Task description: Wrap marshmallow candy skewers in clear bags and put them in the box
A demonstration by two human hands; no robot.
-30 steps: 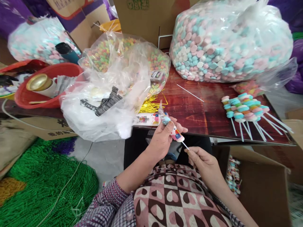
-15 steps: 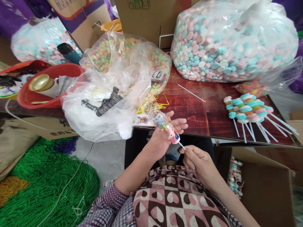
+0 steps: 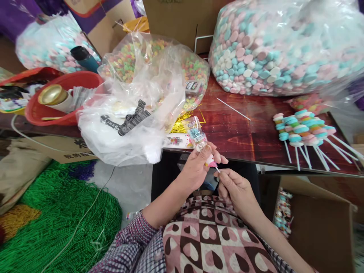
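Note:
A marshmallow skewer in a clear printed wrapper (image 3: pixel 196 131) sits in my left hand (image 3: pixel 195 168), whose fingers and thumb are closed round it. The wrapper's top pokes out above my thumb, and a pink patch shows below the fingers. From the lower end comes a thin white stick (image 3: pixel 217 170), which my right hand (image 3: pixel 234 186) pinches between thumb and fingertips. My left fingers hide most of the candy. Just behind the wrapper, at the table's front edge, lie gold twist ties (image 3: pixel 182 124) and a white printed card (image 3: pixel 184 141).
Unwrapped marshmallow skewers (image 3: pixel 303 129) lie at the table's right. A big bag of marshmallows (image 3: pixel 261 57) stands behind; a bag of ring candies (image 3: pixel 196 70) is to the left. A lone stick (image 3: pixel 233 109) lies mid-table. An open carton (image 3: pixel 318 227) stands below right; a red basin (image 3: pixel 34 113) sits left.
My left thumb and fingers have closed over the wrapper, covering more of the candy. The wrapper's top now stands more upright. My right hand still pinches the stick. The view shifted slightly.

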